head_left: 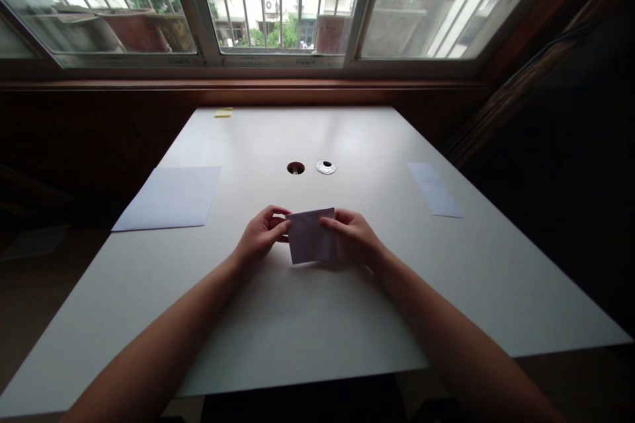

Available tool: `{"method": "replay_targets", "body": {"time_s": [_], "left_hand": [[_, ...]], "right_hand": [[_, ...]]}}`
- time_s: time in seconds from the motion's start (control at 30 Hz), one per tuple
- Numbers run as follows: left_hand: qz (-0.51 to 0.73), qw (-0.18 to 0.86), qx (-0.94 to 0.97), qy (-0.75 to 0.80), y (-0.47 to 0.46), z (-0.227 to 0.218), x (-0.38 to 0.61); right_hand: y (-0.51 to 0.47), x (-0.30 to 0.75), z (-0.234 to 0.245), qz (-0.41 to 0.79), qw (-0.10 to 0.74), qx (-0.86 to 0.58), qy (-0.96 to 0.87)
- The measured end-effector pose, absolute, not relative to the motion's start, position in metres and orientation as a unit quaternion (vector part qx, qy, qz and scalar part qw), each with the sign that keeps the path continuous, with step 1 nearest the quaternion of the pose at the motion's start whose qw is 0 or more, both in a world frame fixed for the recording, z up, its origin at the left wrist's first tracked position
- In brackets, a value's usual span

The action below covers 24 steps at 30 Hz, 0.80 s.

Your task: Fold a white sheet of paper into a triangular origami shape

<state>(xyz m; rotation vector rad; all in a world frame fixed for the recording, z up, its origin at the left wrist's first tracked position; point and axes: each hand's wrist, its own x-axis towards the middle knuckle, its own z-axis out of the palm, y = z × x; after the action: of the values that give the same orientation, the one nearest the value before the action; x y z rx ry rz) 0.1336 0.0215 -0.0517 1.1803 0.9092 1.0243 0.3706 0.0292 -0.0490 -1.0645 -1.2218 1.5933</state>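
A small, roughly square piece of paper (311, 241) is held up just above the middle of the white table. At its upper left corner my left hand (264, 230) pinches the edge between thumb and fingers. My right hand (358, 232) grips the right side, its thumb lying across the front and the other fingers behind. The paper tilts slightly and faces me; whether it is folded in layers I cannot tell.
On the white table (278, 330), a larger stack of paper (173, 198) lies at left and a narrow paper strip (435, 190) at right. Beyond my hands are a round hole (296, 168) and a loose round cover (326, 166). Yellow tape (223, 112) marks the far left edge.
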Motion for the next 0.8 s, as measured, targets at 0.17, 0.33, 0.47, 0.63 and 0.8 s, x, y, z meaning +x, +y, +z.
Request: {"method": "replay_targets", "body": {"time_s": [0.17, 0.33, 0.47, 0.63, 0.8], "left_hand": [[0.439, 0.633, 0.510, 0.383, 0.0224, -0.0547, 0.1328], [0.443, 0.629, 0.504, 0.392, 0.0222, -0.0547, 0.1328], [0.448, 0.616, 0.501, 0.410, 0.0216, -0.0518, 0.1332], [0.449, 0.610, 0.500, 0.421, 0.0211, -0.0498, 0.1332], [0.435, 0.612, 0.516, 0.412, 0.0209, -0.0502, 0.1325]], "right_hand": [[0.0294, 0.3710, -0.0509, 0.647, 0.433, -0.412, -0.473], [0.0307, 0.3711, -0.0543, 0.655, 0.441, -0.404, -0.462], [0.0306, 0.3713, -0.0534, 0.657, 0.438, -0.404, -0.462], [0.0296, 0.3712, -0.0512, 0.655, 0.431, -0.410, -0.467], [0.0301, 0.3703, -0.0514, 0.658, 0.433, -0.410, -0.461]]}}
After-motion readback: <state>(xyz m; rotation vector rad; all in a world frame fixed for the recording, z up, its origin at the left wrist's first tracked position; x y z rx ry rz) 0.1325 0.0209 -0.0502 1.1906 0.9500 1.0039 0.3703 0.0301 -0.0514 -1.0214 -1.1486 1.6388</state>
